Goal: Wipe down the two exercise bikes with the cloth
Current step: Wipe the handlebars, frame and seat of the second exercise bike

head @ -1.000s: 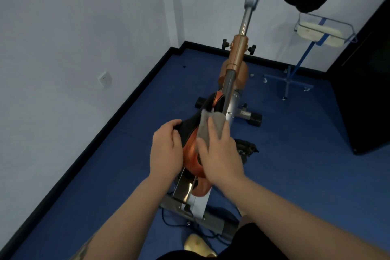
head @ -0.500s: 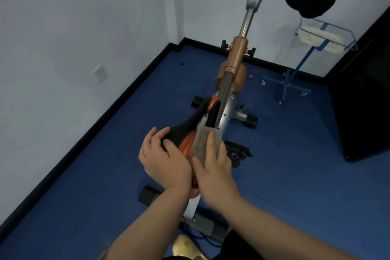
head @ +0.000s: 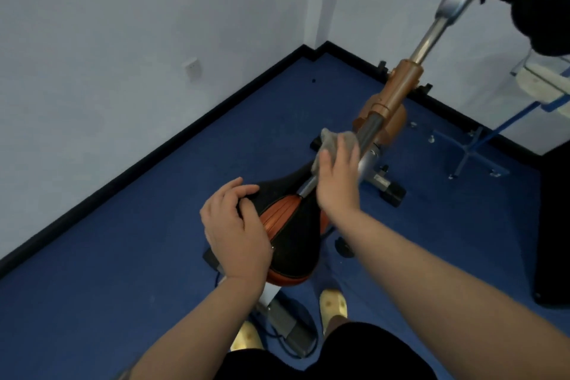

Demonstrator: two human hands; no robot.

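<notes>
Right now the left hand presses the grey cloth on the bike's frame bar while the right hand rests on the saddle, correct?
Hands swapped. The head view shows the right hand pressing the grey cloth on the frame bar, while the left hand rests on the saddle.

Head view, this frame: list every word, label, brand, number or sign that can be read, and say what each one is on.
None can be read.
Exercise bike: no brand or label shows on the frame, saddle or handlebars.
Cloth under the right hand: plain.
Wall socket: blank plate, no marking legible.
</notes>
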